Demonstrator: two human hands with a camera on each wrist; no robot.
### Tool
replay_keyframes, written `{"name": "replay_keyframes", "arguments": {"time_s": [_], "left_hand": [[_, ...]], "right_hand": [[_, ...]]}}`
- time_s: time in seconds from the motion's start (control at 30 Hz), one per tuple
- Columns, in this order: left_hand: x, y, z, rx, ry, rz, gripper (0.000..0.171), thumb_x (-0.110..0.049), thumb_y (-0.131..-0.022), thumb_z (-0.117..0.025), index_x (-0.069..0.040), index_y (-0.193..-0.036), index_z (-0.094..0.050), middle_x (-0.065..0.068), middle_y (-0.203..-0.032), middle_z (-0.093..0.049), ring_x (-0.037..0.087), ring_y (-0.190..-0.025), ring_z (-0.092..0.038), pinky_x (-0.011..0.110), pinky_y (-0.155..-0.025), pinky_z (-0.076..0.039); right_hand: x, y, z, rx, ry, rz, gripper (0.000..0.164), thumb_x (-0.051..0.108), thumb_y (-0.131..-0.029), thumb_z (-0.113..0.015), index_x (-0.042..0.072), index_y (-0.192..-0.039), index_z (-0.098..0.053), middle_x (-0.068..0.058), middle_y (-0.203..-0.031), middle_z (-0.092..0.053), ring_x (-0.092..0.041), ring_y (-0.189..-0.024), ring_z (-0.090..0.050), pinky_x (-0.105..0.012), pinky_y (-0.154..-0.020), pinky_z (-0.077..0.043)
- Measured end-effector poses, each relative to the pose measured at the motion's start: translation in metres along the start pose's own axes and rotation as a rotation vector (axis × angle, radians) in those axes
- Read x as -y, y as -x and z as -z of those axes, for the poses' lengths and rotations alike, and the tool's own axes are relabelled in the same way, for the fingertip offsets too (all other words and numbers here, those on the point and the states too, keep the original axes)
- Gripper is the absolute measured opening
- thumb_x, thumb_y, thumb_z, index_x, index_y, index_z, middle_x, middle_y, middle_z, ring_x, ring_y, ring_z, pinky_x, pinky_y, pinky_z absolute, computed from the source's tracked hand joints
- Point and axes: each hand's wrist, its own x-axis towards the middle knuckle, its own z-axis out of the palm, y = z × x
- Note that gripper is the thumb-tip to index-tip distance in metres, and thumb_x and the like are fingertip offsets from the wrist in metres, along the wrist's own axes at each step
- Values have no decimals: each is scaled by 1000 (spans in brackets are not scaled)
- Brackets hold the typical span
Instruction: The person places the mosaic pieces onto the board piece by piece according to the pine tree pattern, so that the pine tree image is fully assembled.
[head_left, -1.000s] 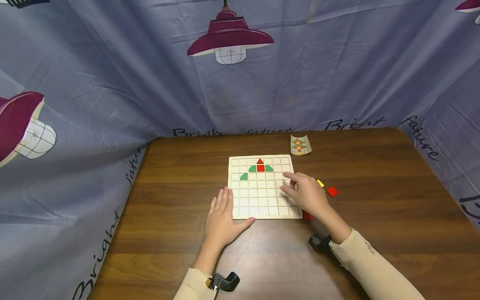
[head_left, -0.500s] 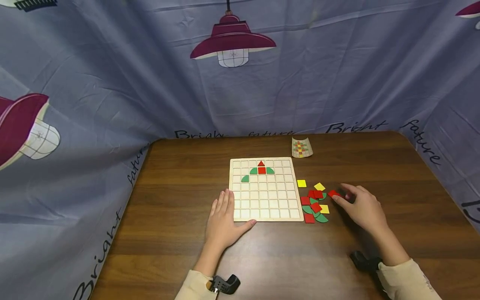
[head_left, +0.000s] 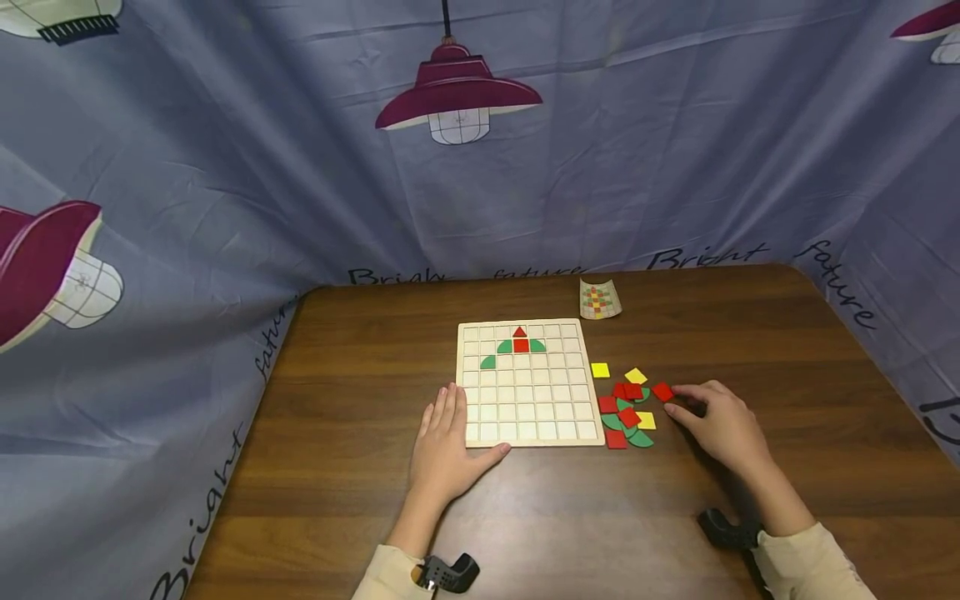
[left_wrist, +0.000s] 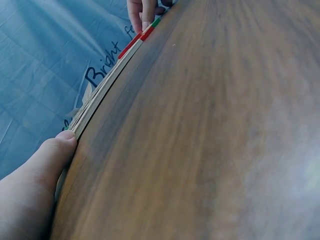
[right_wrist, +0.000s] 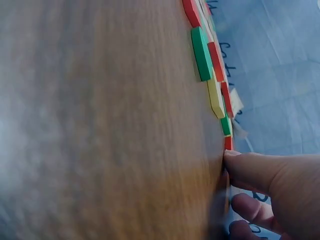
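Observation:
My left hand (head_left: 441, 437) lies with straight fingers along the left edge of a pale wooden grid board (head_left: 532, 408), its thumb on the near edge. On the board sit a red triangle (head_left: 520, 332), a red square tile (head_left: 521, 345) below it, and several green quarter-round tiles (head_left: 488, 362). My right hand (head_left: 722, 425) pinches a red square tile (head_left: 662, 392) at its right side, at the right of the loose pile. In the right wrist view, the thumb (right_wrist: 250, 167) meets that tile's edge; the fingertips behind are partly hidden.
Loose red, yellow and green tiles (head_left: 617, 439) lie overlapped along the board's right side. A yellow square tile (head_left: 600, 370) lies apart near the board. A curved pattern card (head_left: 599, 301) stands behind on the wooden table (head_left: 360, 367). A printed curtain (head_left: 300, 167) encloses the table.
My right hand has moved right from over the board to the red square tile, uncovering the loose pile. The tile has turned slightly. My left hand has stayed in place.

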Motion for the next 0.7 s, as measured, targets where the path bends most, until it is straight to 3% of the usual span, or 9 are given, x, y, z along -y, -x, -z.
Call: {"name": "replay_keyframes", "arguments": {"time_s": [0.13, 0.37, 0.7], "left_hand": [[1, 1, -1, 2, 2, 1, 116, -87, -79, -45, -7, -159, -18, 9, -167, -16, 21, -156, -12, 43, -127, -14], [1, 0, -1, -5, 1, 1, 117, -87, -78, -45, -7, -159, -18, 9, -167, -17, 21, -156, -13, 43, -127, -15], [1, 0, -1, -3, -7, 1, 117, -88, -78, -44, -7, -159, -18, 9, -167, -17, 21, -156, -12, 42, -127, -14]], "right_hand": [[-1, -1, -3, -10, 4, 6, 43, 37, -90, -73, 4, -118, -71, -16, -105, -66, -35, -92, -61, -50, -67, -45], [2, -6, -6, -28, 28, -22, 57, 51, -87, -72, 5, -119, -69, -14, -103, -64, -32, -90, -61, -49, -65, -47], [6, -12, -11, -66, -20, 41, 33, 25, -88, -75, 4, -112, -70, -18, -108, -65, -39, -99, -62, -60, -78, -48]]}}
